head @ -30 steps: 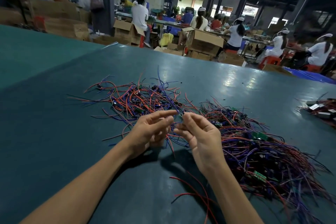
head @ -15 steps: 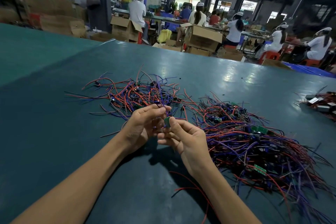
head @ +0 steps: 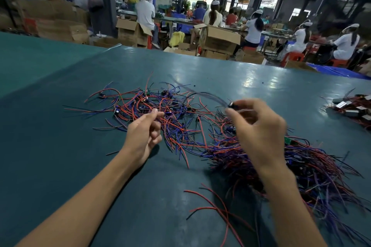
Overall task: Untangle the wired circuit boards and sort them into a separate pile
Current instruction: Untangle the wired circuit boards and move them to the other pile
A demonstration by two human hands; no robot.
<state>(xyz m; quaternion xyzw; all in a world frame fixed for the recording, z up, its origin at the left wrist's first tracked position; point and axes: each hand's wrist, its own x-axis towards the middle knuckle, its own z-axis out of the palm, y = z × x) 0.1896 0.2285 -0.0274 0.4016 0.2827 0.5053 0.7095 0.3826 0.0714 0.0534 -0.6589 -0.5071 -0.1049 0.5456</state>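
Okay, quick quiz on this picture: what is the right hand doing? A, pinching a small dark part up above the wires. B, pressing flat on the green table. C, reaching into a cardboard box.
A: the right hand pinches a small dark part at its fingertips, held above the tangled wire pile, with blurred wires trailing from it up and to the left.

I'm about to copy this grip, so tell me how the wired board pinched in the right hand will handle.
Probably floppy: its wires trail off the wired board in a loose, blurred arc. Likely light, since the right hand pinches it with fingertips alone. It may snag: the loose wire pile lies just beneath.
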